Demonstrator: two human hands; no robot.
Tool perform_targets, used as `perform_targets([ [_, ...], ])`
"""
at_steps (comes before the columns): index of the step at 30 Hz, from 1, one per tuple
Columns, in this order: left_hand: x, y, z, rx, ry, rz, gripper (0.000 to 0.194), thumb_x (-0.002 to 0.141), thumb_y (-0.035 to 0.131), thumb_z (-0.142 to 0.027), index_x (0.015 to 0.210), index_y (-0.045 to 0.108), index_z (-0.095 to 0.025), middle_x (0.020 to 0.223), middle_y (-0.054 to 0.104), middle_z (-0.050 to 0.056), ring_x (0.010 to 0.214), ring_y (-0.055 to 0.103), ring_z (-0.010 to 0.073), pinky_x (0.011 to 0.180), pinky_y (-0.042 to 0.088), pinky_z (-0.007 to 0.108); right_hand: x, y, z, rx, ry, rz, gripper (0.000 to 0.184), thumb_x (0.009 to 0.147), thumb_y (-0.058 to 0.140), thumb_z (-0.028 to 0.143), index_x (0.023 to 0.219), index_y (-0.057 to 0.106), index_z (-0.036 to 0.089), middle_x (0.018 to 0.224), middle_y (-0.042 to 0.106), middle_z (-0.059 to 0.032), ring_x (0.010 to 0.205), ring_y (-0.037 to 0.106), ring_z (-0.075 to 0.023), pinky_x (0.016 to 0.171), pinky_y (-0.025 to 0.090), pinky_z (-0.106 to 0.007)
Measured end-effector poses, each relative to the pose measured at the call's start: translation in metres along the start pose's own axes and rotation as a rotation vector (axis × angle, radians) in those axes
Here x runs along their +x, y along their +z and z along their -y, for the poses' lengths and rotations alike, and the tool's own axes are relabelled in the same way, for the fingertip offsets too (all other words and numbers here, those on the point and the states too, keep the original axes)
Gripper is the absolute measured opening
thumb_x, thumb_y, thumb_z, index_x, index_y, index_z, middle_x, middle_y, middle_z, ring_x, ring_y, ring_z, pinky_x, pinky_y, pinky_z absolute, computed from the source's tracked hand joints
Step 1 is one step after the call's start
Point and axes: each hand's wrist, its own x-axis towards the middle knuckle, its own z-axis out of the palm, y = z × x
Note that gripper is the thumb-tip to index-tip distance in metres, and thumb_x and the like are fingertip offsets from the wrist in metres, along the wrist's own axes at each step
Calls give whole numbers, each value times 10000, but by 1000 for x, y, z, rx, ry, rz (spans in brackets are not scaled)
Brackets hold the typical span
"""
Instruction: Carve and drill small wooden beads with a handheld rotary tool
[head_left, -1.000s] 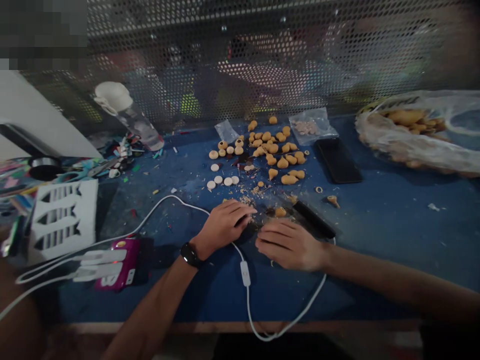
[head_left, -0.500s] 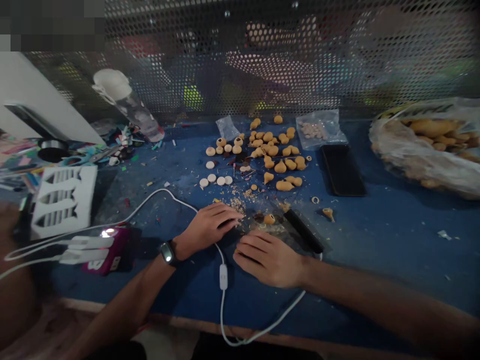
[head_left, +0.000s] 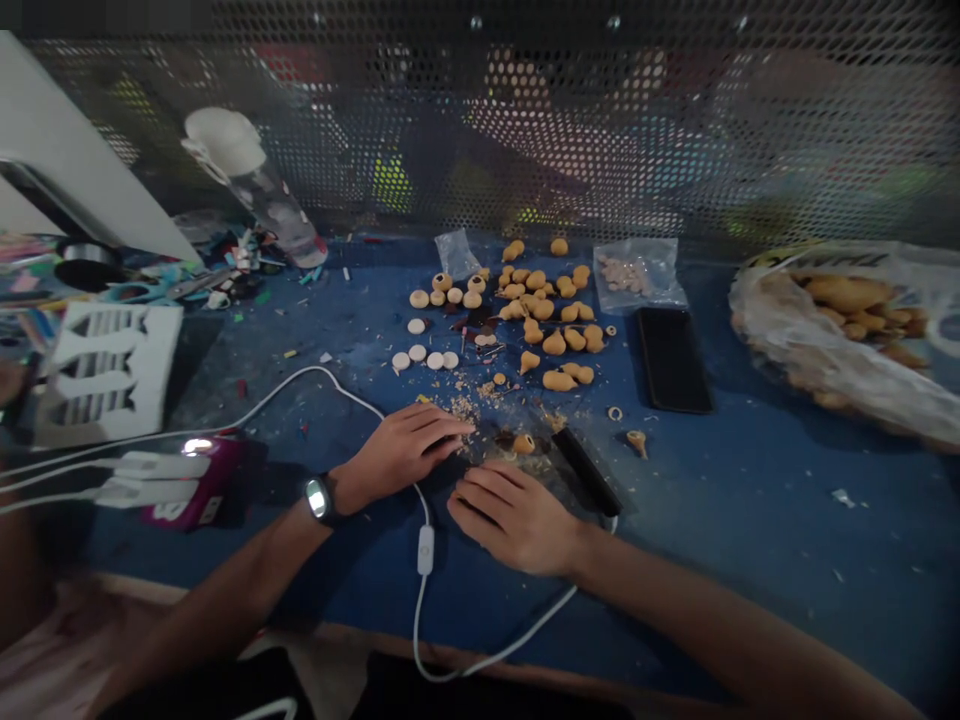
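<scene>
My left hand (head_left: 401, 455) lies palm down on the blue table (head_left: 750, 480), fingers stretched toward a patch of shavings. A watch (head_left: 317, 497) sits on that wrist. My right hand (head_left: 510, 515) rests flat beside it, fingers extended to the left, over a white cable (head_left: 315, 375). Just beyond the fingertips sits a small tan gourd piece (head_left: 523, 443) among crumbs, and a black rod-shaped tool (head_left: 586, 470) lies by my right wrist. Neither hand visibly holds anything.
A cluster of small tan gourds (head_left: 551, 310) and pale round discs (head_left: 427, 358) lies further back. A black phone (head_left: 671, 358), a clear packet (head_left: 637, 275), a plastic bag of gourds (head_left: 840, 320), a bottle (head_left: 255, 190), a white cut-out tray (head_left: 105, 365) and a pink power bank (head_left: 191, 485) surround them. Perforated metal screen behind.
The view has shifted, so both hands and the table items sit lower and further left in the frame. The hands keep the same flat pose on the table.
</scene>
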Motion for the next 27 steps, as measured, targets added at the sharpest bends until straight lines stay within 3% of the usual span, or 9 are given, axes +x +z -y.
perform_targets([
  [12,-1,1,1,-17,21,-16,204,1051,593,-165,1234,679,-190,1104,813,68,1018,771,177,933,636,339,-2,3,0,-17,31,18,163,1008,604,73,1049,755,118,1013,772,-92,1023,673,-221,973,541,-373],
  [18,-2,3,2,15,17,-27,203,1065,586,-186,1251,665,-197,1094,819,56,1001,778,172,902,633,331,-5,3,-3,-15,71,-3,245,1034,549,73,1109,760,173,1053,775,-68,1081,655,-212,956,530,-362],
  [27,0,2,2,8,27,-23,205,1071,576,-199,1262,653,-189,1093,815,70,994,783,182,873,616,322,-7,-2,-7,78,249,-50,202,1008,605,63,1135,730,159,1060,792,-83,1084,665,-212,897,493,-350],
])
